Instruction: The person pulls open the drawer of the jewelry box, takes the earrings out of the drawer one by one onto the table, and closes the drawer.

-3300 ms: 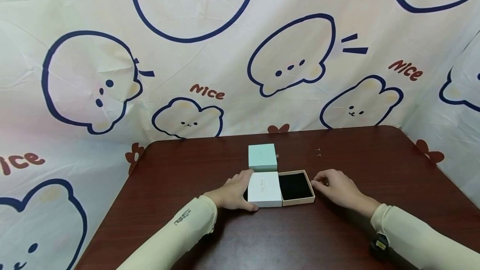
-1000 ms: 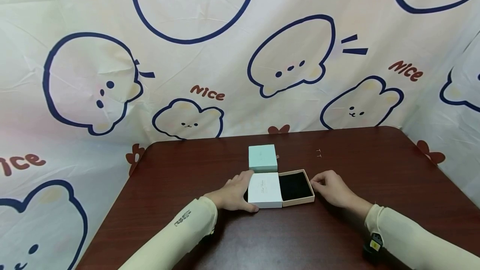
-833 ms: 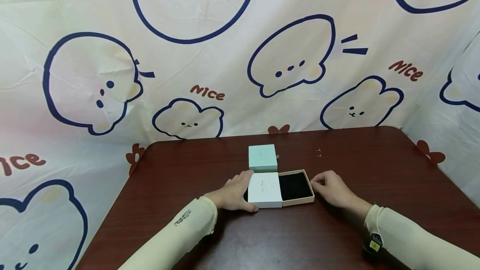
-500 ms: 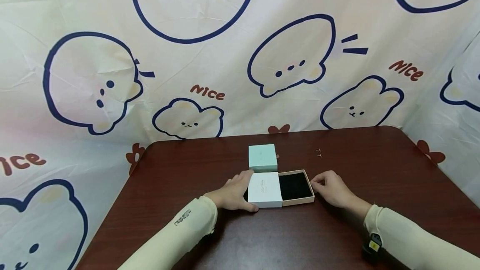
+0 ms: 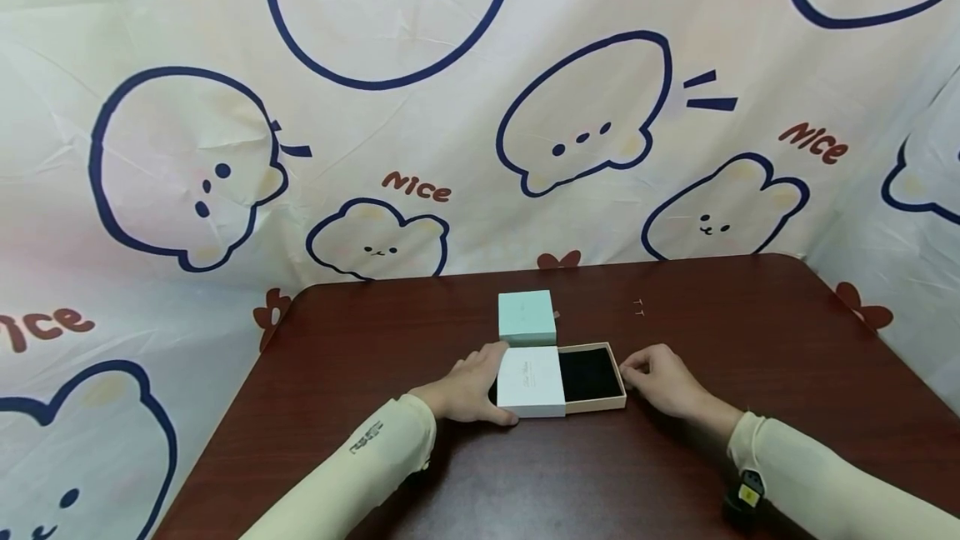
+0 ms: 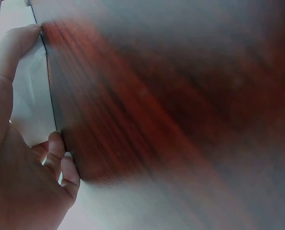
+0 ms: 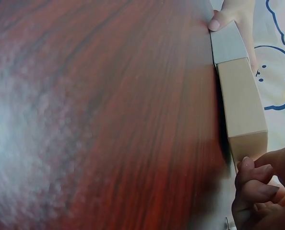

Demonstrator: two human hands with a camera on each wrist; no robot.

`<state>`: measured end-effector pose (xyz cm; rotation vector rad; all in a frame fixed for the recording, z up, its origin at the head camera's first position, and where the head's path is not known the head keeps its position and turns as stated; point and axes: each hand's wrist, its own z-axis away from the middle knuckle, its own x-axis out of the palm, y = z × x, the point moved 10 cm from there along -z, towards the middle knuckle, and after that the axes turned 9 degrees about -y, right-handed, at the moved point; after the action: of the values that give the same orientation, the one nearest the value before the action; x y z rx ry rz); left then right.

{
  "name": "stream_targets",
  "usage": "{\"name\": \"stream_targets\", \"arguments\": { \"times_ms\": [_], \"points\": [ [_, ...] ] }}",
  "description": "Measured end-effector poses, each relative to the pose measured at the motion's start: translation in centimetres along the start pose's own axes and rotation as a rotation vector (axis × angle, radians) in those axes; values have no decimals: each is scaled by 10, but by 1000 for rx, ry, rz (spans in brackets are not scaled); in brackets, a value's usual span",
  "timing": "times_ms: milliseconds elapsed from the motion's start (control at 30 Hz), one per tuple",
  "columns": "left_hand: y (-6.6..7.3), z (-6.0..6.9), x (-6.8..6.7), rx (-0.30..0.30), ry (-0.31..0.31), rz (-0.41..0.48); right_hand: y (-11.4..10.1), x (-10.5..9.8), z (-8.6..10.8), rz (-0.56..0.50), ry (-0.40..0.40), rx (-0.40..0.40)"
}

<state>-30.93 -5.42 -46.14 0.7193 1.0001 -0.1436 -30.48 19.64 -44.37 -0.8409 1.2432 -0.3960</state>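
Observation:
My left hand (image 5: 472, 386) grips the white outer sleeve (image 5: 531, 382) of a flat gift box, thumb along its near side and fingers at the far side. Out of the sleeve's right end sticks the box's kraft-coloured drawer (image 5: 595, 407), lined with a black pad (image 5: 588, 373). At the drawer's right end is my right hand (image 5: 667, 377), fingers curled, thumb and fingertip together against the end wall. In the right wrist view the fingertips touch the lower part of the drawer's end (image 7: 248, 143); whether a pull tab lies between them is hidden.
A mint-green box (image 5: 527, 315) with a small tab on its right side stands just behind the white sleeve. Two tiny T-shaped pieces (image 5: 638, 307) lie farther back to the right on the dark wood table (image 5: 525, 482). A cartoon-print cloth (image 5: 465, 132) hangs behind.
The drawer has slid slightly left into the sleeve and sits straighter. My right hand's fingers have drawn closer together against its end. My left hand has stayed on the sleeve.

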Motion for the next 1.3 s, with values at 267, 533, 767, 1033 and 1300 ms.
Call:
{"name": "stream_targets", "arguments": {
  "times_ms": [267, 533, 767, 1033, 1300],
  "points": [
    [-1, -1, 2, -2, 0, 1, 0, 2, 1, -20, 2, 0],
    [1, 0, 1, 2, 9, -1, 1, 4, 1, -36, -2, -4],
    [1, 0, 1, -2, 10, -7, 0, 4, 1, -52, -6, -4],
    [0, 0, 1, 3, 15, 0, -2, 4, 1, -47, -11, -10],
    [0, 0, 0, 1, 14, -1, -1, 5, 0, -55, -16, -5]
  ]
}}
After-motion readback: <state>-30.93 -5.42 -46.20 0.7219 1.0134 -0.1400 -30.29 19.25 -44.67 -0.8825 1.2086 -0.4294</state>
